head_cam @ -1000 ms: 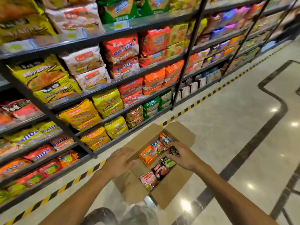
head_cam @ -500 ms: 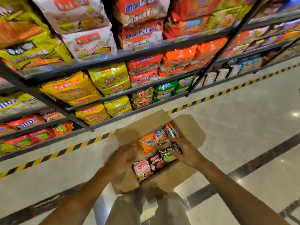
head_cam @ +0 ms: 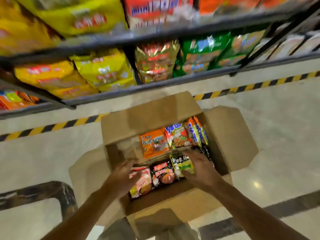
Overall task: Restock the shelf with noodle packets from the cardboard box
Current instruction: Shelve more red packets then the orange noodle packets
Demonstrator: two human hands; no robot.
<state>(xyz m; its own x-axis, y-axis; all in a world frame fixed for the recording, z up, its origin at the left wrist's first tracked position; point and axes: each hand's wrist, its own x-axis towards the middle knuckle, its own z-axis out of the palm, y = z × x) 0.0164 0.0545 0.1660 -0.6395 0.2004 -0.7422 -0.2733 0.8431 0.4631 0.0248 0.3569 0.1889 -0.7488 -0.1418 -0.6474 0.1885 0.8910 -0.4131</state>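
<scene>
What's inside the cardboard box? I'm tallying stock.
The cardboard box holds noodle packets in two rows; both hands cover some, and lower layers are hidden.

One open cardboard box (head_cam: 152, 118) holds at least six noodle packets (head_cam: 154, 143) in two rows of three, with two hands (head_cam: 123, 177) reaching in.

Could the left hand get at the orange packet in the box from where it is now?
Probably yes. The left hand is already inside the open box, on the pink packet. The orange packet lies uncovered just beyond, with nothing between them.
</scene>
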